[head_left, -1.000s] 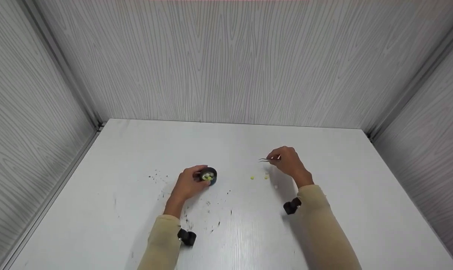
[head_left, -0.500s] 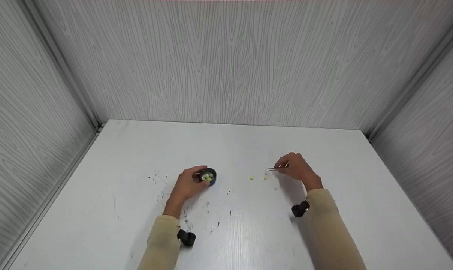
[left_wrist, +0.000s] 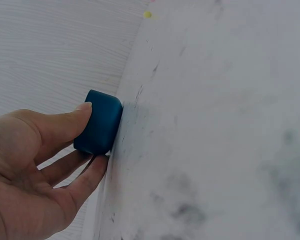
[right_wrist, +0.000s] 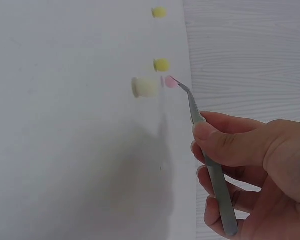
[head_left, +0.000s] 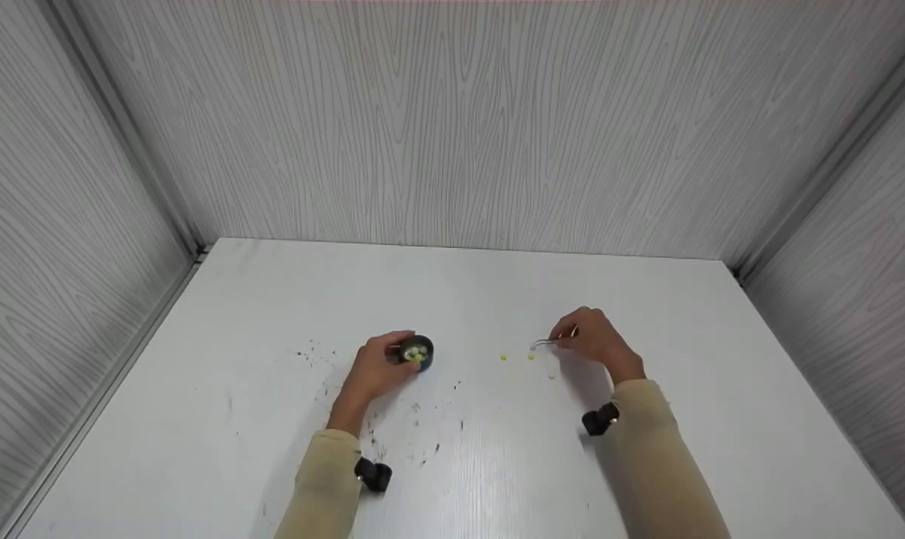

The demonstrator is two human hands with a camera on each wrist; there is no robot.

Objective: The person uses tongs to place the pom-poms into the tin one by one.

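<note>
Pinching slim steel tweezers (right_wrist: 210,165), right hand (head_left: 598,340) has tips at tiny pink bead (right_wrist: 169,82) on white surface (head_left: 497,464), right of centre: light, skittish, nip mid-body. Left hand (head_left: 373,367) grips small blue cup (left_wrist: 98,122).

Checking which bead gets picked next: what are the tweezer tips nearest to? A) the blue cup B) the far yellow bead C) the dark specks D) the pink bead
D: in the right wrist view the tweezers, held by the right hand, have their tips right at the pink bead, beside a yellow bead and a cream bead.
</note>
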